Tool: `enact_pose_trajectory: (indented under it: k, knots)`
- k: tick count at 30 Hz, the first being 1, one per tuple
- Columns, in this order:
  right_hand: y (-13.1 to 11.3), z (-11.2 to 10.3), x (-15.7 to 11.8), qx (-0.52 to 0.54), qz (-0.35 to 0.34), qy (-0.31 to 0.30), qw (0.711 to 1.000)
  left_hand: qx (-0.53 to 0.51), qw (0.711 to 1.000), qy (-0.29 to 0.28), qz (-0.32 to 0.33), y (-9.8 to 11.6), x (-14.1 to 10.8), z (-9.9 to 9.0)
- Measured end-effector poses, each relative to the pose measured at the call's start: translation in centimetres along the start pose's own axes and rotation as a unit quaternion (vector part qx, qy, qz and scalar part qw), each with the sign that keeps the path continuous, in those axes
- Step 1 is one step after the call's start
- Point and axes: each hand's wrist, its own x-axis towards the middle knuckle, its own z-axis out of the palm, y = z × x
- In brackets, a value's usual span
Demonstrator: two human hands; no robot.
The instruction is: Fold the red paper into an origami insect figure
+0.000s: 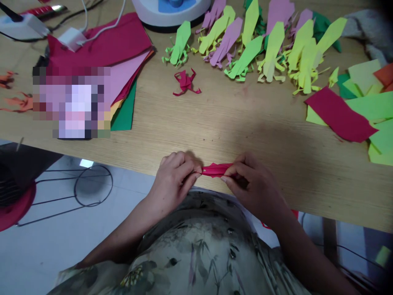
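Observation:
A narrow piece of red folded paper (213,169) is stretched between both hands, just over the table's near edge. My left hand (179,174) pinches its left end between thumb and fingers. At the other end, my right hand (250,178) grips it the same way, its fingertips covering that tip. Layered creases run lengthwise along the paper. Farther back on the table lies a small red paper figure (186,82) with thin curled limbs, touched by neither hand.
Several green, yellow and purple paper figures (274,51) stretch across the back. Loose sheets, with a red piece (340,114) on top, lie at right. At left are stacked coloured paper (123,41), a white charger (72,39) with cable and orange paper figures (20,102). A white round base (172,14) stands behind.

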Motion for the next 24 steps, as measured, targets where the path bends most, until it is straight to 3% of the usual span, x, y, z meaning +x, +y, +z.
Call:
enact_pose_trajectory:
  k: [16,24]
  knots:
    - [-0.13,-0.28,0.24,0.028,0.038,-0.015,0.999,-0.022,0.999,0.035,-0.032,0.41,-0.22,0.5]
    - [-0.8,0.09,0.54,-0.033,0.051,-0.015,0.998,-0.017,0.998,0.039,-0.054,0.79,-0.1,0.71]
